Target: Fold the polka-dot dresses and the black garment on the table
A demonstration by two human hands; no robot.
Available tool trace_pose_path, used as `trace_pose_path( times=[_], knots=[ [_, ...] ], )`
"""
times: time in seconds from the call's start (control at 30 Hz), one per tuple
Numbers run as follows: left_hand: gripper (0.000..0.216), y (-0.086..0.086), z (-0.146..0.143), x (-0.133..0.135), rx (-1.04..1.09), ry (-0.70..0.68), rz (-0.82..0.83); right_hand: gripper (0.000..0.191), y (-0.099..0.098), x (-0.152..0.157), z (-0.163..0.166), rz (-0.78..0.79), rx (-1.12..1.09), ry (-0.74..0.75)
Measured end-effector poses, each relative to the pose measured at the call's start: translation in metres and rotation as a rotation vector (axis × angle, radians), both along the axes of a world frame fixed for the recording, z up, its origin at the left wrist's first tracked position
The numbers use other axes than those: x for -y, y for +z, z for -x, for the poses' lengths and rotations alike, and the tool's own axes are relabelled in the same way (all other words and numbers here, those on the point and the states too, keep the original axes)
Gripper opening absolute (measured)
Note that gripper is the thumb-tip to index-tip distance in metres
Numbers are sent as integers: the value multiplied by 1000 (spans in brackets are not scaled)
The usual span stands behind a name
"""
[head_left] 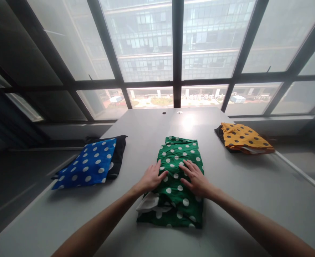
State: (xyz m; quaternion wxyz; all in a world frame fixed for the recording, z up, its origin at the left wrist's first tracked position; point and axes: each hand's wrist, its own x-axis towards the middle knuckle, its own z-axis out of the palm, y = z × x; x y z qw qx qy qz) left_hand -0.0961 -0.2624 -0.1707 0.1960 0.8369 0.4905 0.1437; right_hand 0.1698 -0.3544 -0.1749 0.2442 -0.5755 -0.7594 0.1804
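Note:
A folded green garment with white polka dots lies in the middle of the grey table. My left hand rests flat on its left side, fingers spread and pointing away from me. My right hand lies flat on its right side, fingers stretched toward the left hand. Both palms press on the cloth and hold nothing. A white inner layer shows at the garment's near left corner.
A folded blue polka-dot cloth lies on a black garment at the table's left edge. An orange cloth with black dots sits at the far right. Large windows stand behind the table.

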Motion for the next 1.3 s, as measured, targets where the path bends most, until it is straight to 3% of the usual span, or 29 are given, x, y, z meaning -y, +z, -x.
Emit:
trace_pose_path(
  times=[0.1, 0.17, 0.27, 0.37, 0.47, 0.53, 0.6, 0.67, 0.73, 0.8, 0.87, 0.9, 0.97, 1.1, 1.17, 1.23, 1.3],
  knots=[
    [67, -12, 3, -5, -7, -71, -50, 68, -19, 2, 29, 61, 104, -47],
    [65, -7, 9, -18, 7, -68, -68, 70, -25, -3, 53, 58, 103, -106],
    [63, 16, 17, -47, -47, 27, -89, 73, -24, -26, 90, 75, 29, -148],
    [52, 49, 17, -68, -160, 209, -172, 65, -15, -55, 115, 116, -139, -172],
    [50, 80, -2, -64, -190, 303, -270, 55, 4, -72, 112, 97, -473, -210],
    [52, 96, -28, -47, -110, 250, -325, 56, 22, -73, 93, 104, -762, -225],
    [54, 108, -60, -19, 39, 84, -351, 62, 42, -62, 62, 188, -1038, -240],
    [55, 118, -89, 18, 193, -229, -276, 67, 60, -43, 25, 287, -1223, -246],
    [59, 129, -106, 55, 271, -619, -158, 67, 70, -16, -12, 348, -1259, -254],
    [59, 138, -108, 87, 245, -953, -113, 66, 69, 12, -44, 314, -1216, -382],
    [51, 142, -100, 104, 201, -1093, -102, 61, 57, 37, -71, 312, -1154, -479],
    [47, 140, -94, 107, 190, -1080, -101, 62, 48, 47, -83, 322, -1129, -514],
    [45, 125, -82, 99, 183, -900, -102, 67, 27, 61, -105, 332, -1071, -574],
    [53, 67, -56, 56, -43, -265, -89, 80, -15, 70, -147, 176, -804, -774],
    [62, 39, -39, 30, -209, -71, -62, 81, -26, 68, -160, -29, -561, -830],
    [67, 21, -23, 4, -306, 36, -88, 69, -28, 63, -161, -240, -315, -776],
    [67, 15, -11, -21, -331, 134, -126, 50, -23, 56, -147, -325, -186, -630]
  ],
)
